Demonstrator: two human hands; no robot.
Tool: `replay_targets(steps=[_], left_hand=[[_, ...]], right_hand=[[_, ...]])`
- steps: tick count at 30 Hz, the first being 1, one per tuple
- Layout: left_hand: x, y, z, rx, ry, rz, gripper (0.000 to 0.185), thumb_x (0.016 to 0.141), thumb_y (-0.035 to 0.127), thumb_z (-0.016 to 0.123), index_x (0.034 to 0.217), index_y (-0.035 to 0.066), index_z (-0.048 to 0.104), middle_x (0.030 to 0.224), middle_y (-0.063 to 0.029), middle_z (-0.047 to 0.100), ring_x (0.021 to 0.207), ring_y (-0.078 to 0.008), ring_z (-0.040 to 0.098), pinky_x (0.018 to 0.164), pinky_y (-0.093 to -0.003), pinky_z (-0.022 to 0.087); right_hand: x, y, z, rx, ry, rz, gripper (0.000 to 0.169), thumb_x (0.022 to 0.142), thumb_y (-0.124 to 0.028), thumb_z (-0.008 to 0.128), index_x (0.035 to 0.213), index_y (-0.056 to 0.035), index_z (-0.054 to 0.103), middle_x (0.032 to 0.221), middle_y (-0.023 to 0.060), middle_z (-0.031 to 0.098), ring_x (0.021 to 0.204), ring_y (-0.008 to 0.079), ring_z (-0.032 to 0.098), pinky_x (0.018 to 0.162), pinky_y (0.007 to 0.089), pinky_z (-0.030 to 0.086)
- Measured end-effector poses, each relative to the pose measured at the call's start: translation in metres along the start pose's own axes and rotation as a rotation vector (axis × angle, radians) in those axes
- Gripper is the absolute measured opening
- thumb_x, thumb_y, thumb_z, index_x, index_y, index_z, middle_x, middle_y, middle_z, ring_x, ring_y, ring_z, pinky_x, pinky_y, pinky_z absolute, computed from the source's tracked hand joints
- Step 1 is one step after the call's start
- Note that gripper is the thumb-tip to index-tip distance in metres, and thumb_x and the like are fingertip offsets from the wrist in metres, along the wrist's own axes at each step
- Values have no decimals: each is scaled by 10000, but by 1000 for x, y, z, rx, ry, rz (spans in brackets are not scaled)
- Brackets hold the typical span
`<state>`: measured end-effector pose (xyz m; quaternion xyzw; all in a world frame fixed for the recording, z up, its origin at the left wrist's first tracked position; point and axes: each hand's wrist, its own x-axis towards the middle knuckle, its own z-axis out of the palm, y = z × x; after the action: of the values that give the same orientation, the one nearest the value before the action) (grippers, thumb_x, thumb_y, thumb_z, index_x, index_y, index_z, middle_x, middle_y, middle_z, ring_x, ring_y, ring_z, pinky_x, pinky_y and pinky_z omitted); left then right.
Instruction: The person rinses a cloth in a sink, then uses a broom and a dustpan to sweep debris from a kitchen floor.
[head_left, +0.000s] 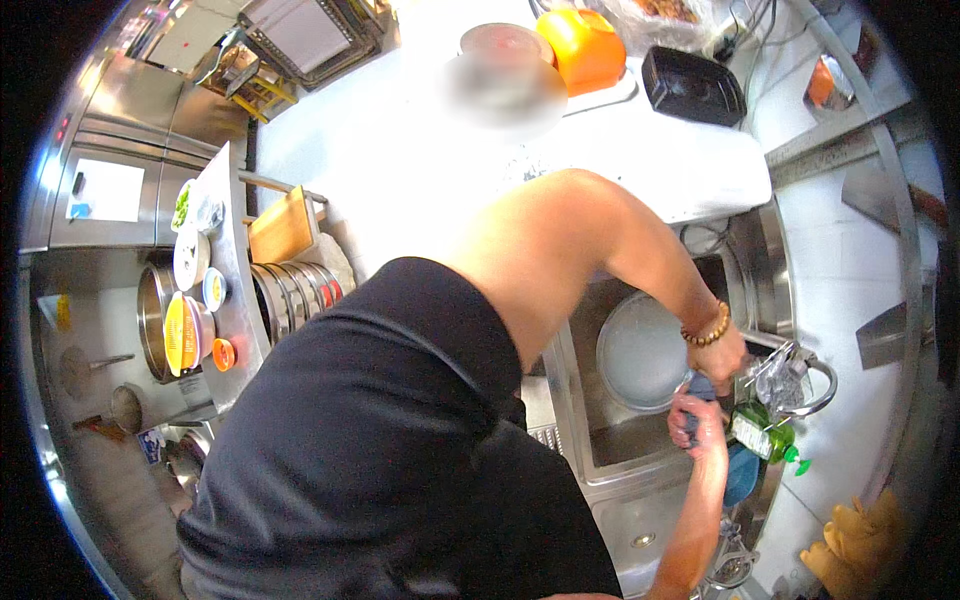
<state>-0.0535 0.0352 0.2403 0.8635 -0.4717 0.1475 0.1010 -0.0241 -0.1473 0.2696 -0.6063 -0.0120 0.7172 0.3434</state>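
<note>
My left hand (718, 361), with a beaded bracelet on its wrist, is closed at one end of a wet grey-blue cloth (701, 387); its fingertips are hidden. My right hand (697, 421) grips the cloth's other end, close against the left. Both hands are over the far edge of a stainless-steel sink (611, 442). A large round pale basin or lid (643, 352) lies in that sink. Right beside my hands stands a green bottle (759, 433) with a green pump top. Past it curves a metal faucet (825, 386).
A second sink basin (615, 517) adjoins on my right, with a blue container (741, 472) near its far rim. Yellow gloves (855, 536) hang beyond. On my left, a white counter (720, 172) holds a black tray (694, 86) and an orange container (581, 52). Behind me, a steel shelf (244, 330) carries bowls.
</note>
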Motion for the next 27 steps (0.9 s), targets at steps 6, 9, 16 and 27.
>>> replay_targets(steps=[6,9,16,27], left_hand=[[-35,29,92,-670,-130,-922,189,548,157,665,659,5,644,662,-165,634,654,-274,640,557,-404,494],[-19,67,70,-1414,116,-1492,71,548,76,644,598,38,610,568,-95,570,478,-223,549,417,-352,411],[28,98,54,-2693,1018,-1058,200,616,57,529,514,113,366,466,7,319,363,-106,272,359,-235,208],[65,87,6,-2597,1671,-322,187,647,13,465,754,163,428,510,15,309,361,-81,268,336,-193,209]], right_hand=[[54,-6,-2,-1517,736,-633,166,645,-107,650,708,14,555,628,225,600,619,382,623,573,453,497],[55,-15,-26,-1744,752,-836,156,688,-121,631,720,-20,516,655,186,606,629,381,617,578,470,491],[65,-44,-55,-1614,601,-1543,204,661,-95,667,693,-61,468,604,99,511,530,295,548,468,399,415],[51,-23,70,-3009,1015,1505,845,578,-7,508,1324,104,127,1010,111,430,729,78,481,417,178,400]])
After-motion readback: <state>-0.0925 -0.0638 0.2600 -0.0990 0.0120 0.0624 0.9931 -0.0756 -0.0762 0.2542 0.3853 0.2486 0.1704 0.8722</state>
